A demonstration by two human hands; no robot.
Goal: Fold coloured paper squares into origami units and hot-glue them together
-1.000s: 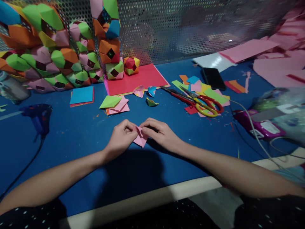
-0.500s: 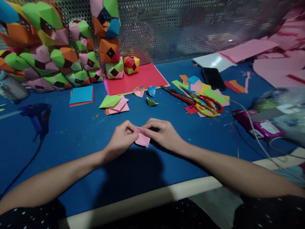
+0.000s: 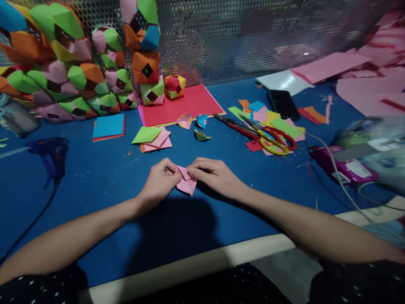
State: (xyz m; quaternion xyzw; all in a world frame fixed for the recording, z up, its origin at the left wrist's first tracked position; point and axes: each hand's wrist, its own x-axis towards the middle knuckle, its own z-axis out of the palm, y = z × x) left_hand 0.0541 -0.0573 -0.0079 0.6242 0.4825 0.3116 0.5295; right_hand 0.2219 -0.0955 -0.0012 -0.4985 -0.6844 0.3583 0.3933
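Note:
A small pink paper piece (image 3: 186,186), partly folded with a flap at its top, is held between both hands just above the blue table. My left hand (image 3: 160,179) pinches its left upper edge between thumb and fingers. On the other side, my right hand (image 3: 217,177) grips the right upper edge, thumb on top. Beyond the hands lie a stack of green and pink folded papers (image 3: 156,139) and a small curled green piece (image 3: 201,135). A blue and pink folded piece (image 3: 201,121) and a pink and yellow one (image 3: 185,120) are close by.
Folded-paper balls (image 3: 87,80) are stacked at the back left, with a blue square pile (image 3: 109,126) in front. A blue glue gun (image 3: 52,156) stands left. Scissors (image 3: 274,141) on paper scraps, a phone (image 3: 284,104) and a purple device (image 3: 344,165) with cables are right.
The pink paper has shifted slightly left, and the folded flap at its top shows more clearly. Both hands keep hold of it; the things around are unmoved.

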